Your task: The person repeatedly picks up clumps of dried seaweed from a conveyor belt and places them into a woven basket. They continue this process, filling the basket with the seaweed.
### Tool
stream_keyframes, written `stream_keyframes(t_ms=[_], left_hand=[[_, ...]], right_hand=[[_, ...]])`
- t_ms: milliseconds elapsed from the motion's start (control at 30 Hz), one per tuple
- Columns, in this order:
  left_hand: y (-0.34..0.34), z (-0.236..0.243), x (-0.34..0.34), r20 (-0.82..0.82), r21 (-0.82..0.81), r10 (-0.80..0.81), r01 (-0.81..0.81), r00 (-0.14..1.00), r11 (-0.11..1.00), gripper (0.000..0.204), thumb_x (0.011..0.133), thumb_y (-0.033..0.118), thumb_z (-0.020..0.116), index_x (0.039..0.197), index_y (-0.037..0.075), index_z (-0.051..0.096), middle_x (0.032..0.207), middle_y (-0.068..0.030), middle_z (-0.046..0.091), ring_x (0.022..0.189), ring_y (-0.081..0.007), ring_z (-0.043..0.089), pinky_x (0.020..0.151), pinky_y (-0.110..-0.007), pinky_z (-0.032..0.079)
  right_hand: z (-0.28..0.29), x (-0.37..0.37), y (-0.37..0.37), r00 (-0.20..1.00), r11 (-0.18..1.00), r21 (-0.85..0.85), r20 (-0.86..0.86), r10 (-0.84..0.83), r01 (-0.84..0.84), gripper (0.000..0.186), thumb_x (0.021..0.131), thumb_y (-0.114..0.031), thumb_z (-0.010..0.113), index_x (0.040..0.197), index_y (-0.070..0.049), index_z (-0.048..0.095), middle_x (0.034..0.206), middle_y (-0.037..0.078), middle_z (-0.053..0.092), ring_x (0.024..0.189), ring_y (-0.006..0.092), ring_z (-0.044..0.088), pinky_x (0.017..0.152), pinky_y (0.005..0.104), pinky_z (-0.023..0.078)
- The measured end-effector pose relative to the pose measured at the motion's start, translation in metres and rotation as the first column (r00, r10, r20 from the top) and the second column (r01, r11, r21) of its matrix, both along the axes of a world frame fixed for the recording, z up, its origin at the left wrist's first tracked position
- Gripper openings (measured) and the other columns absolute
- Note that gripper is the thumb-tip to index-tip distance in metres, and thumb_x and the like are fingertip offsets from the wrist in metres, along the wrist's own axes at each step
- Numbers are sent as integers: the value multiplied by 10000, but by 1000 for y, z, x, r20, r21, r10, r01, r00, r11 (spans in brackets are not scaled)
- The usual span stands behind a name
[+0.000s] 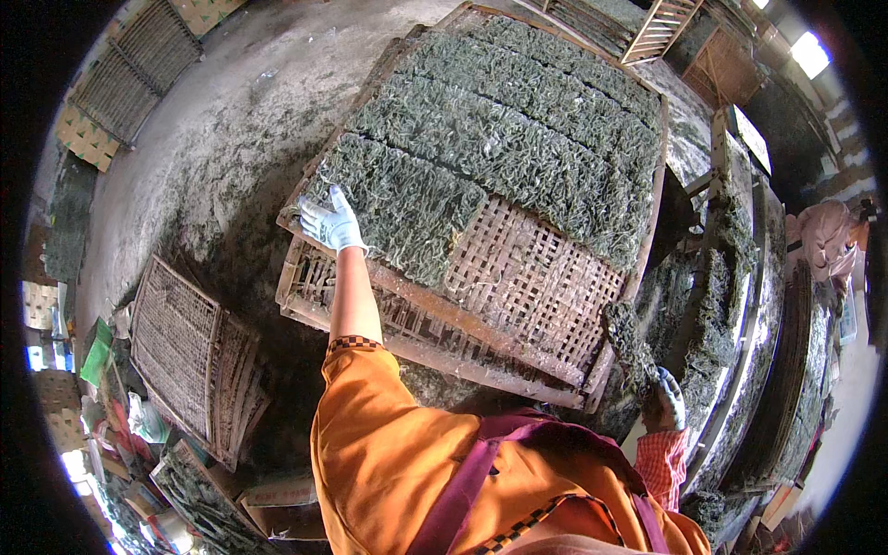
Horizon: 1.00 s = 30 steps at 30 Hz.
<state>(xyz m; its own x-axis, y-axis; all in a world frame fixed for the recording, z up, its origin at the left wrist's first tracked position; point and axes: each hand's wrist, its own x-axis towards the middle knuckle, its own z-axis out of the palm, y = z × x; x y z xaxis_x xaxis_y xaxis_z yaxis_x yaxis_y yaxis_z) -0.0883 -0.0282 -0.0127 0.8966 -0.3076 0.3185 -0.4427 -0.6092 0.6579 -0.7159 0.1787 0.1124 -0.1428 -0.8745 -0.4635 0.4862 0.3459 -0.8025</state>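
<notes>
A large wooden-framed woven slat tray [532,273] lies in front of me, stacked on at least one more. Rows of grey-green, stringy, crinkled strands [481,125] cover most of it; bare lattice shows at the near right. My left hand [333,222], in a pale glove, has its fingers spread over the strands at the tray's left edge. Low on the right, beside the tray's near right corner, my gloved right hand [668,400] grips a clump of the same strands [631,344]. Its fingers are partly hidden.
To the left, several slatted racks [176,347] lean in a stack. A long bench [740,305] strewn with strands runs along the right. Farther right sits a person in pink [821,239]. Loose bits litter the concrete floor [222,139]. A wooden rack [661,30] stands at the back.
</notes>
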Motion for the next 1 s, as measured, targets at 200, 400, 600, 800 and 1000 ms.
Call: stream_keyframes(t_ms=[200, 400, 600, 800, 1000], left_hand=[[20, 22, 18, -555, -812, -490, -312, 672, 493, 1003, 738, 473, 721, 1482, 172, 120, 1503, -110, 227, 1285, -295, 357, 1058, -448, 302], [32, 23, 41, -628, -695, -550, -79, 550, 715, 984, 762, 346, 740, 1492, 268, 84, 1539, -65, 152, 1369, -268, 240, 1057, -469, 267], [15, -7, 35, -33, -204, -392, 378, 919, 903, 902, 782, 383, 721, 1451, 47, 218, 1488, -171, 264, 1359, -303, 293, 1089, -369, 299], [5, 6, 20, -6, -454, -310, 274, 951, 848, 616, 794, 234, 726, 1308, 28, 455, 1304, -150, 517, 1135, -253, 530, 971, -339, 424], [6, 117, -33, 513, -103, -380, 494, 770, 863, 493, 871, 285, 642, 1265, 19, 512, 1251, -173, 560, 1113, -297, 564, 930, -366, 462]], right_hand=[[-1, 16, -23, 998, 995, -82, 18, 55, -54, 290, 872, -91, 617, 1147, -12, 563, 1034, 107, 658, 879, 224, 655, 765, 345, 555], [0, 3, -26, 993, 992, -59, -20, 114, -115, 313, 856, -82, 622, 1158, -15, 576, 1070, 105, 648, 931, 228, 636, 812, 374, 531], [0, -15, -3, 995, 993, -104, -68, -69, 62, 324, 910, -114, 565, 1202, 7, 493, 815, 34, 593, 628, 117, 556, 568, 278, 513], [-18, -51, 30, 973, 967, -130, -42, -225, 218, 321, 906, -87, 554, 1215, -5, 524, 962, 77, 640, 654, 134, 577, 595, 280, 526], [-55, -151, 69, 813, 809, -93, 137, -567, 580, 365, 858, -20, 576, 1222, -23, 548, 1138, 32, 630, 987, 103, 594, 773, 291, 541]])
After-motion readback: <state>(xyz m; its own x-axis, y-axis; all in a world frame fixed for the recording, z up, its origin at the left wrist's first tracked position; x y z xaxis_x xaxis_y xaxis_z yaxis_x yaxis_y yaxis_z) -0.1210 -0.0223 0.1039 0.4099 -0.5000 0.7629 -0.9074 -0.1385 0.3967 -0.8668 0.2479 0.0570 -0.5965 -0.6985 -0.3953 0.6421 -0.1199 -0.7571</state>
